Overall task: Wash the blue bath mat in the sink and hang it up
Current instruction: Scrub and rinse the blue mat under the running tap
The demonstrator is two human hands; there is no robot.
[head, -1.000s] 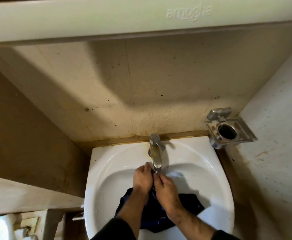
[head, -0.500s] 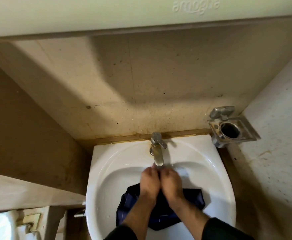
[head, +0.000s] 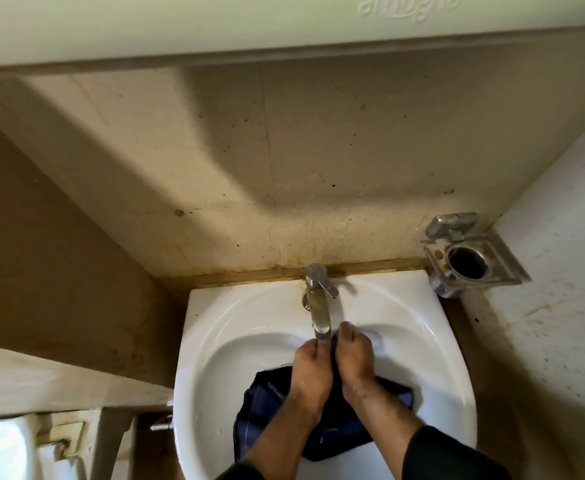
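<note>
The dark blue bath mat point(head: 259, 407) lies bunched in the bowl of the white sink point(head: 214, 341). Both hands are side by side just under the spout of the metal tap point(head: 318, 306). My left hand point(head: 310, 367) and my right hand point(head: 355, 358) each grip a fold of the mat and hold it up between them under the spout. The fingers are curled down into the cloth and hidden from view. Much of the mat is covered by my forearms.
A metal wall holder point(head: 464, 258) with a round hole is fixed right of the sink. A cabinet or mirror shelf point(head: 214, 26) overhangs above. Stained beige walls close in left and right. A white toilet cistern point(head: 3, 448) shows at the lower left.
Both hands have stayed together under the tap, shifting slightly as they work the mat. The right hand has moved a little closer to the spout.
</note>
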